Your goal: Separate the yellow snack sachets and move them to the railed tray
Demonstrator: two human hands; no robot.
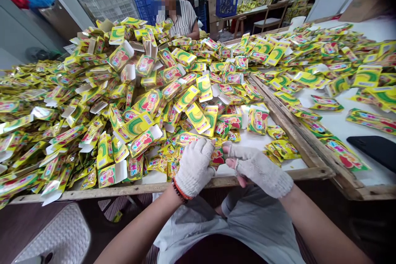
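Both my hands wear white knit gloves with cut fingertips and meet at the near edge of the table. My left hand is closed around a small yellow, green and red packet. My right hand pinches the same packet from the right with thumb and forefinger. Just behind the hands lies a heap of small yellow-green cartons, many with open white flaps, mixed with flat foil sachets.
A wooden-framed white table carries the heap; a second table to the right holds more packets and a black phone. Another person sits across. White and blue crates stand behind. A white stool is at lower left.
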